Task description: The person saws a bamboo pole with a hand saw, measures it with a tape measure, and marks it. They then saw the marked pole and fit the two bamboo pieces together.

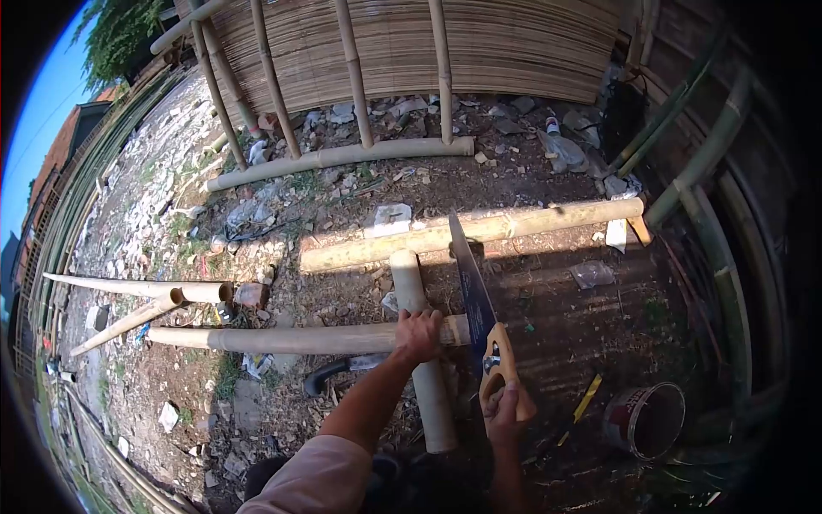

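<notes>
My left hand (418, 334) presses down on a bamboo pole (300, 339) near its right end, fingers curled over it. The pole lies across a shorter, thicker bamboo piece (431, 403) on the ground. In my right hand (503, 409) is the wooden handle of a hand saw (476, 295). Its blade points away from me and stands right at the pole's cut end. Beside my left forearm lies a tool with a curved black handle (325, 374), part of its blade hidden by the arm.
A thick bamboo pole (385, 248) lies ahead, with a bamboo frame (342, 156) beyond it. To the right are a yellow-handled tool (587, 398) and an open can (635, 420). More cut bamboo (137, 317) lies at left on rubble-strewn ground. Bamboo posts (719, 257) stand at right.
</notes>
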{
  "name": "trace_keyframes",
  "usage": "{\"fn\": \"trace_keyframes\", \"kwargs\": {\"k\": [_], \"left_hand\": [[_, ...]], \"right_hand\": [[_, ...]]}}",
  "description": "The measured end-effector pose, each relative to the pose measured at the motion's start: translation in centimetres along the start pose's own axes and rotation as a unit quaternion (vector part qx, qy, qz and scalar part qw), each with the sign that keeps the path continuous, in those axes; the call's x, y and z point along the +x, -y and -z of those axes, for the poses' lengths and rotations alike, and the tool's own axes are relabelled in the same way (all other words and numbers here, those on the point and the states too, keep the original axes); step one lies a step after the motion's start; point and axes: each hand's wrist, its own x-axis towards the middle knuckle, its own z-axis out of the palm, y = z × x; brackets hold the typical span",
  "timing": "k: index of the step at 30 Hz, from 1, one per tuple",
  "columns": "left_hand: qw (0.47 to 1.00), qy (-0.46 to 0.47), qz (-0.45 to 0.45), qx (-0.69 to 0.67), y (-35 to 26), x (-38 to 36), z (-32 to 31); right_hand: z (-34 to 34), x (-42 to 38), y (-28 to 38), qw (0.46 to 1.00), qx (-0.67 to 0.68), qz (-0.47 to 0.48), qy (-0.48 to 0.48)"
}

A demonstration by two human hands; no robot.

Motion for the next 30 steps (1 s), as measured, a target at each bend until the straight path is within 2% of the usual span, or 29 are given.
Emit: {"fn": "trace_keyframes", "kwargs": {"k": [5,6,8,10,11,16,18,19,22,24,26,30], "left_hand": [[0.997,0.066,-0.019,-0.037,-0.1,0.1,3.9],[0.993,0.099,-0.024,-0.051,0.0,0.4,4.1],[0.994,0.092,-0.046,-0.041,-0.1,0.8,3.3],[0.984,0.140,-0.032,-0.102,-0.2,1.6,3.2],[0.988,0.110,-0.039,-0.103,0.0,1.5,2.8],[0.987,0.118,-0.052,-0.094,0.1,1.6,1.6],[0.988,0.119,-0.038,-0.085,0.1,1.7,2.8],[0.991,0.100,-0.035,-0.081,0.2,1.7,2.5],[0.992,0.096,-0.035,-0.072,-0.1,1.8,1.8],[0.990,0.125,-0.026,-0.066,-0.5,2.0,2.4],[0.991,0.123,-0.020,-0.054,-0.6,2.1,2.4],[0.992,0.117,-0.021,-0.036,-0.8,2.2,2.4]], "right_hand": [[-0.5,-0.2,-1.0,0.998,-0.023,0.058,-0.003],[-0.8,-0.4,-0.6,0.998,-0.034,0.049,-0.016],[-1.0,-0.8,-0.4,0.997,-0.057,0.030,-0.030],[-1.0,-0.8,-0.4,0.995,-0.081,0.053,-0.015],[-0.8,-0.8,-0.6,0.995,-0.082,0.053,-0.010],[-0.8,-1.1,-1.9,0.995,-0.052,0.082,0.021],[-0.6,-1.1,-0.4,0.998,-0.058,0.035,0.015],[-0.4,-1.1,-0.6,0.997,-0.063,0.002,-0.032],[0.8,-1.8,0.1,0.988,-0.151,-0.017,0.003],[0.7,-2.1,-0.1,0.987,-0.158,0.002,0.025],[-0.2,-2.2,0.7,0.991,-0.125,-0.042,-0.001],[-0.2,-1.0,0.9,0.997,-0.067,-0.032,-0.008]]}}
